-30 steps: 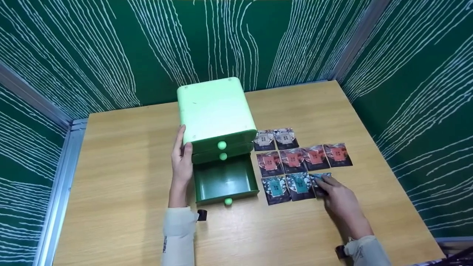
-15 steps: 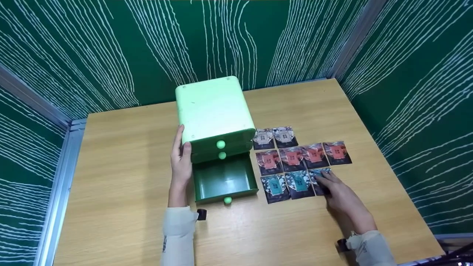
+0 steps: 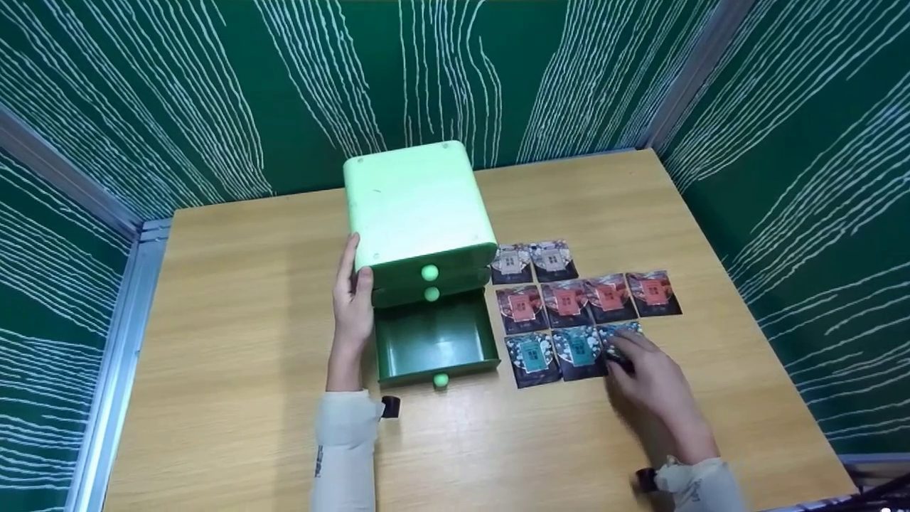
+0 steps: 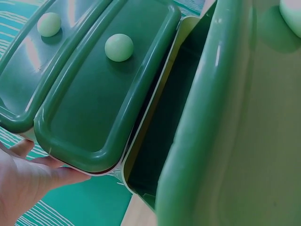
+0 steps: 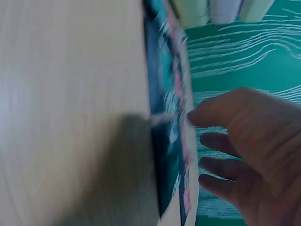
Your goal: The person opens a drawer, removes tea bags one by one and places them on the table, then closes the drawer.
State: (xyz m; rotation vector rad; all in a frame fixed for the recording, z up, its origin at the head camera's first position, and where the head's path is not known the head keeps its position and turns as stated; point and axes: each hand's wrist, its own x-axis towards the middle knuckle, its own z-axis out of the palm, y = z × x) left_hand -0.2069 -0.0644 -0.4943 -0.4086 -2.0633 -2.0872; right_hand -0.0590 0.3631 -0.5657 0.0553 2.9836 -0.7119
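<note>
A light green drawer unit (image 3: 423, 203) stands in the middle of the table, its bottom drawer (image 3: 437, 345) pulled out with nothing inside. My left hand (image 3: 352, 313) rests along the unit's left side, thumb near the front corner; in the left wrist view its fingers (image 4: 68, 175) lie against the casing beside the closed drawers (image 4: 94, 108). My right hand (image 3: 654, 380) hovers low over the third teal flat square packet (image 3: 617, 331) and partly covers it. In the right wrist view the loosely bent fingers (image 5: 221, 110) hold nothing, and the teal packets (image 5: 165, 141) look blurred.
Two more teal packets (image 3: 533, 361) lie left of the covered one. Several red packets (image 3: 522, 311) form the row behind, and two pale grey packets (image 3: 554, 261) lie farther back. Green walls with white wavy lines (image 3: 455, 71) enclose the wooden table (image 3: 234, 341).
My right hand has lifted slightly off the third teal packet and its fingers have bent more. The left hand stays on the drawer unit. The head view has shifted slightly.
</note>
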